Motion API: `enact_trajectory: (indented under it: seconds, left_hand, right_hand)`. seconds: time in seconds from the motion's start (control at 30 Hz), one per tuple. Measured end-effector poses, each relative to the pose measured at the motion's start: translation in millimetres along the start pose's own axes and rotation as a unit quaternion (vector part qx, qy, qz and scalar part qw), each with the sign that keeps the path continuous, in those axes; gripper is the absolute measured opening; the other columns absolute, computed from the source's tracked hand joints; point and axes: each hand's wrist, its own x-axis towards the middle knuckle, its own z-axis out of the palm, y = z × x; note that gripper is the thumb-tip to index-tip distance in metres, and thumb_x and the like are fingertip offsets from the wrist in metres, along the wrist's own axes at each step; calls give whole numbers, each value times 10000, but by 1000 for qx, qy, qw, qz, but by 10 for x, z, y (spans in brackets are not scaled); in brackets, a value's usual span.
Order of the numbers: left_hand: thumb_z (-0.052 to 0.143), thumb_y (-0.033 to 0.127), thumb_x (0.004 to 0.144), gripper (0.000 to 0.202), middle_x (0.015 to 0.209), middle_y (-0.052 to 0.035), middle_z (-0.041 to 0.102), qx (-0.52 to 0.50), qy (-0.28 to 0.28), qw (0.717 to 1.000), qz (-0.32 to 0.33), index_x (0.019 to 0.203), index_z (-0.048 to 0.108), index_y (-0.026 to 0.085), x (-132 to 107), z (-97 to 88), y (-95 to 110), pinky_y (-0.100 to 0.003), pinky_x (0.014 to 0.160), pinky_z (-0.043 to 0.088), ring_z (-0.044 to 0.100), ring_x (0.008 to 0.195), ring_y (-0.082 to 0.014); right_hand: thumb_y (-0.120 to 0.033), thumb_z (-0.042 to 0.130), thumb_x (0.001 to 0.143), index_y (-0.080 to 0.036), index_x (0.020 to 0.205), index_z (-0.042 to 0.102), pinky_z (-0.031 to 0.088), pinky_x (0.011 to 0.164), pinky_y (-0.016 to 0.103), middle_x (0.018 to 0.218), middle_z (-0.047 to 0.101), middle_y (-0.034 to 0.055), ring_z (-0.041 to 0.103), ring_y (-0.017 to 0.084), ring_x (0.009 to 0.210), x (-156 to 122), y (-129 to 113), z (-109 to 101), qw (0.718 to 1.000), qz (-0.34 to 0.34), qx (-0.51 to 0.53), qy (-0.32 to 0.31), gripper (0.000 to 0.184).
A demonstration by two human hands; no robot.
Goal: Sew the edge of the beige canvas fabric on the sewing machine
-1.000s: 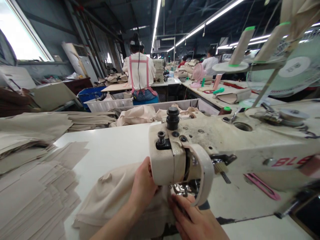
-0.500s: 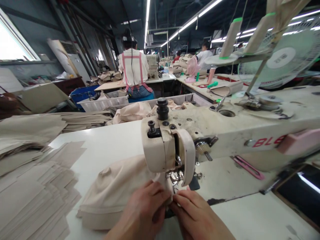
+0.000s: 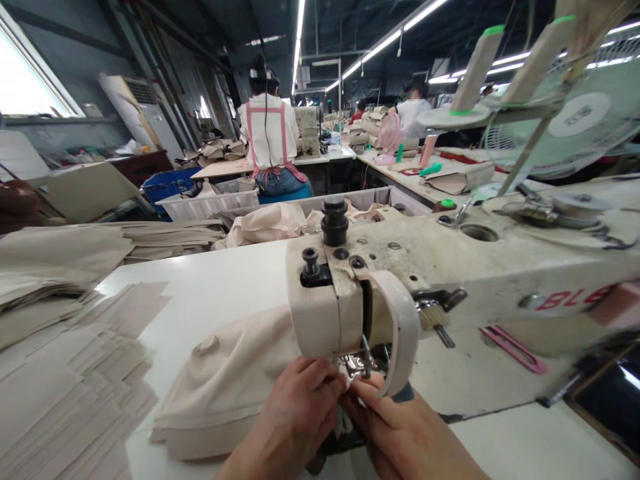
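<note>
A beige fabric piece [image 3: 230, 380] lies bunched on the white sewing table, left of the sewing machine [image 3: 320, 313], one edge running under the machine's head. My left hand [image 3: 303, 407] is closed on that fabric's edge just in front of the presser foot [image 3: 354, 364]. Close beside it, my right hand [image 3: 387, 413] pinches at the same spot, its fingertips near the foot and partly behind the machine's pale curved guard [image 3: 406, 333]. The bit of cloth between the fingertips is mostly hidden.
Stacked beige fabric panels [image 3: 65, 393] cover the table's left side. Pink thread snips [image 3: 515, 348] lie under the machine arm. Thread cones [image 3: 477, 70] and a large fan [image 3: 580, 120] stand at right. Beyond a bin of cloth [image 3: 270, 223], a person [image 3: 271, 133] sits facing away.
Both hands have moved slightly up and closer to the presser foot, still together at the fabric's edge. The view has shifted, so the machine appears larger and farther right.
</note>
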Motion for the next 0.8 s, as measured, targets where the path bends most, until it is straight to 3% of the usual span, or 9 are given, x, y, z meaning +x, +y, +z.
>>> enact_trajectory:
  seconds: [0.1, 0.23, 0.33, 0.6, 0.8]
  left_hand:
    - [515, 60, 775, 252, 893, -22, 717, -42, 14, 999, -8, 915, 652, 219, 35, -36, -31, -266, 752, 526, 648, 809, -183]
    - [535, 56, 666, 207, 744, -16, 706, -109, 26, 991, -78, 758, 658, 194, 84, -91, -13, -243, 622, 495, 648, 684, -170]
    - [542, 71, 670, 178, 670, -23, 690, -127, 21, 986, -110, 697, 679, 182, 116, -99, 9, -240, 569, 470, 625, 595, -161]
    - [558, 89, 750, 185, 589, -1, 627, -127, 58, 981, -132, 609, 635, 182, 122, -66, 71, -207, 552, 426, 569, 550, -122]
    - [512, 85, 782, 202, 649, -11, 639, -102, 23, 990, -92, 630, 613, 174, 117, -109, 53, -210, 559, 414, 566, 585, -121]
  right_hand:
    - [-27, 435, 720, -119, 1304, 566, 521, 957, 454, 1140, 655, 123, 587, 290, 1087, -29, 23, -10, 1000, 26, 7, -6, 606]
    - [-12, 383, 765, -109, 1274, 573, 526, 952, 411, 1150, 649, 142, 587, 267, 1116, 19, -20, -169, 999, 26, 21, -18, 552]
    - [-8, 380, 774, -113, 1207, 603, 529, 942, 403, 1063, 654, 140, 605, 266, 1079, 69, -49, -257, 998, 38, 42, -22, 499]
    - [5, 426, 696, -119, 1237, 571, 496, 972, 438, 1095, 608, 131, 567, 291, 1093, 52, -49, -195, 995, 61, 59, -48, 573]
    - [-3, 447, 686, -165, 1251, 561, 472, 1002, 429, 1087, 596, 98, 534, 283, 1135, 65, -65, -231, 989, 87, 101, -65, 598]
